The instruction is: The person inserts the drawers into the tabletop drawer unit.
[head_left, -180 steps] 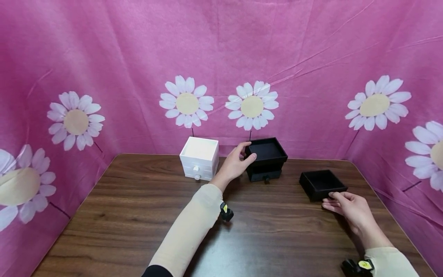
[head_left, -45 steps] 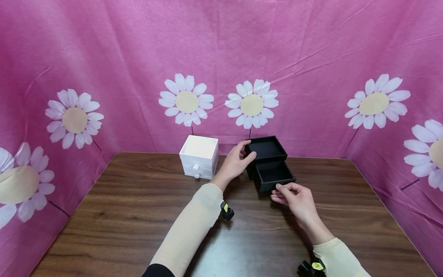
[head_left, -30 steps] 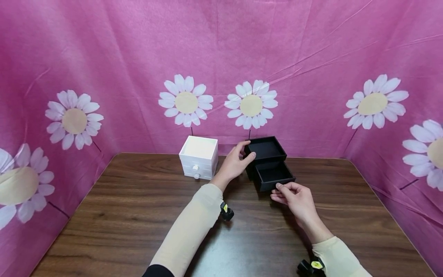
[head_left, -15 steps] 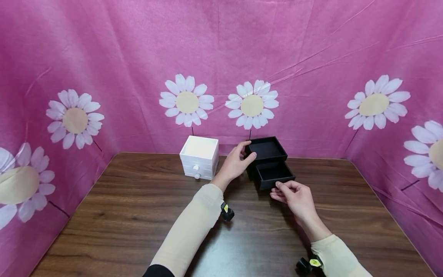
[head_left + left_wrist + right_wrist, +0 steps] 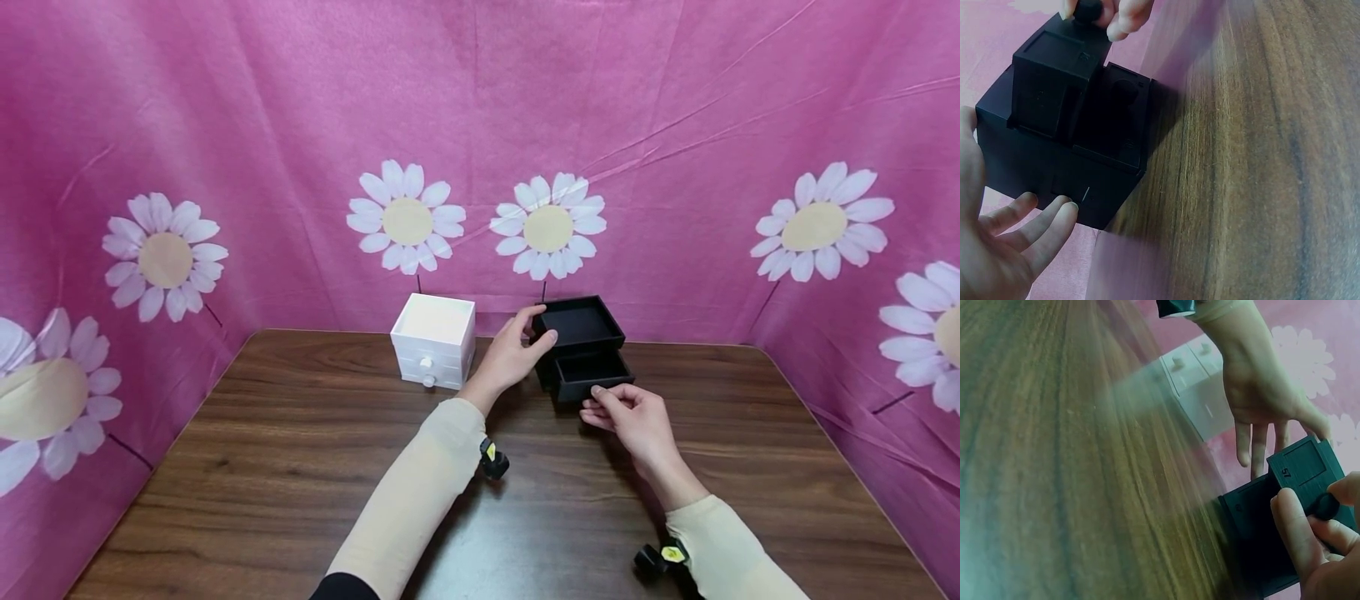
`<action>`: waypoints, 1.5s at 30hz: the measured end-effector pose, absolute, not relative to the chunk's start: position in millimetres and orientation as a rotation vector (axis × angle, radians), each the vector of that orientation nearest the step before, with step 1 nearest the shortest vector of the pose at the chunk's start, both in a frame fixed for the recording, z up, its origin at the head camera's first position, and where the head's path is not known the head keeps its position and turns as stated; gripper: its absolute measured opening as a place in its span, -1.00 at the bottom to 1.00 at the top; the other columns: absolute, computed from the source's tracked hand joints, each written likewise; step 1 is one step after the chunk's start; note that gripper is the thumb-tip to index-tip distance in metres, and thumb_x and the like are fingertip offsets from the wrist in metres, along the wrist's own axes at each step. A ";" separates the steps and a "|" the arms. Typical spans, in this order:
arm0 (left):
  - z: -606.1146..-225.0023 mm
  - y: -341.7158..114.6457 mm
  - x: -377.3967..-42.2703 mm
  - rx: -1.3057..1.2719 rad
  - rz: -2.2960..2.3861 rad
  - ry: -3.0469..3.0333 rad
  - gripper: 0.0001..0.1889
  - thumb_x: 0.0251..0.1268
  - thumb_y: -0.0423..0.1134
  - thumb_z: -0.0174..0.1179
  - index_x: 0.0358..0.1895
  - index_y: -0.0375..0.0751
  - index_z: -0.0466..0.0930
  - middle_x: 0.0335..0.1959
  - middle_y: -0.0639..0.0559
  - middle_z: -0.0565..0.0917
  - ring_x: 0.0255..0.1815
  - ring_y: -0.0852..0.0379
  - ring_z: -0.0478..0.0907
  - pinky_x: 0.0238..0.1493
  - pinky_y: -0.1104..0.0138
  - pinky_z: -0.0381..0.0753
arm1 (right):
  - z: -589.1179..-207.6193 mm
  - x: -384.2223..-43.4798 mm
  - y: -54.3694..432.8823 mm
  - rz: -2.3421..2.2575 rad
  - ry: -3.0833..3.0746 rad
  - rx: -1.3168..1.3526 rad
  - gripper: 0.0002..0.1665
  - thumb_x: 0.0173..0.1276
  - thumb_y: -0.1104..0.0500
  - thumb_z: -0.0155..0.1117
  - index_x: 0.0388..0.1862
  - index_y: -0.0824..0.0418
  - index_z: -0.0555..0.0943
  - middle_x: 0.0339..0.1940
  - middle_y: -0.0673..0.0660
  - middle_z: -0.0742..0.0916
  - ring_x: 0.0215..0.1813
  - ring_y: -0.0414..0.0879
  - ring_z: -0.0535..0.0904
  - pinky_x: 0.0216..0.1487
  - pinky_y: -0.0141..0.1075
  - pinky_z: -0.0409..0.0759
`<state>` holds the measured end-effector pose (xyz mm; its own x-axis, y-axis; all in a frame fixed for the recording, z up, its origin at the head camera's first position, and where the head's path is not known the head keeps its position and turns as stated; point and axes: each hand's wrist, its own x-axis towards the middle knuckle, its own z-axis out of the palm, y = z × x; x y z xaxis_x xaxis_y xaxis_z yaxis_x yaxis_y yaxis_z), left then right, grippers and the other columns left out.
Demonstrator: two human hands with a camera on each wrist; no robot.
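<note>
A black drawer box [image 5: 577, 321] with a shallow tray-like top stands at the back of the table. Its upper drawer [image 5: 573, 390] sticks partly out of the front. My right hand [image 5: 636, 423] pinches the round black knob [image 5: 1325, 506] of that drawer between thumb and fingers, as the right wrist view shows. Against the left side of the box rests my left hand [image 5: 508, 360], its fingers [image 5: 1054, 240] extended along the wall in the left wrist view. The drawer's inside looks dark, and its rear end is hidden within the box.
A white drawer box [image 5: 433, 337] with two round knobs stands just left of the black one. Pink cloth [image 5: 480, 100] printed with white daisies hangs behind and beside the wooden table [image 5: 262, 467].
Six seconds ago the drawer was apart from the box, off to the right, in my right hand. It has since entered the upper slot and slid farther back; the left hand stays put.
</note>
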<state>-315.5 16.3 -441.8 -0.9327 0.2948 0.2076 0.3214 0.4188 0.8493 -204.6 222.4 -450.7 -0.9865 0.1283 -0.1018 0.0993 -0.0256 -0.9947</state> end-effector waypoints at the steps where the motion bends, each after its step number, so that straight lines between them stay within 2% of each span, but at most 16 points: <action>1: -441.7 16.3 -315.3 -0.567 -1.581 -2.626 -0.39 0.60 0.12 0.20 0.62 0.16 0.39 0.37 -0.18 0.58 0.35 -0.13 0.58 0.30 -0.03 0.61 | -450.9 -205.7 222.2 2.215 -2.184 -0.258 -0.79 0.66 0.30 0.22 -0.12 0.47 0.66 -0.37 0.09 0.87 -0.33 -0.16 0.86 -0.11 -0.23 0.84; 6: -441.1 16.9 -314.6 -0.558 -1.578 -2.634 -0.39 0.61 0.14 0.19 0.62 0.17 0.38 0.37 -0.16 0.58 0.35 -0.10 0.58 0.31 -0.04 0.61 | -452.0 -211.0 222.2 2.191 -2.197 -0.271 -0.76 0.66 0.30 0.20 -0.02 0.54 0.63 -0.37 0.10 0.87 -0.35 -0.16 0.86 -0.14 -0.23 0.84; 15: -440.0 16.5 -313.9 -0.560 -1.578 -2.635 -0.39 0.61 0.13 0.19 0.62 0.17 0.38 0.37 -0.18 0.58 0.36 -0.13 0.57 0.32 -0.04 0.60 | -454.5 -221.2 222.2 2.202 -2.187 -0.284 -0.83 0.63 0.32 0.21 -0.08 0.47 0.64 -0.40 0.12 0.87 -0.38 -0.18 0.85 -0.16 -0.24 0.84; 36: -441.2 17.0 -315.4 -0.548 -1.562 -2.630 -0.39 0.61 0.15 0.19 0.62 0.20 0.39 0.33 -0.11 0.58 0.32 -0.08 0.58 0.27 0.03 0.63 | -451.5 -244.0 217.0 2.182 -2.216 -0.242 -0.70 0.64 0.25 0.24 0.04 0.56 0.60 -0.42 0.04 0.85 -0.39 -0.20 0.84 -0.19 -0.28 0.83; 45: -441.3 18.1 -314.8 -0.556 -1.587 -2.624 -0.39 0.61 0.13 0.20 0.62 0.19 0.38 0.35 -0.12 0.57 0.33 -0.09 0.57 0.28 0.00 0.61 | -453.3 -251.4 214.5 2.131 -2.222 -0.252 -0.67 0.65 0.24 0.22 0.04 0.58 0.58 -0.48 0.03 0.82 -0.44 -0.22 0.83 -0.23 -0.28 0.83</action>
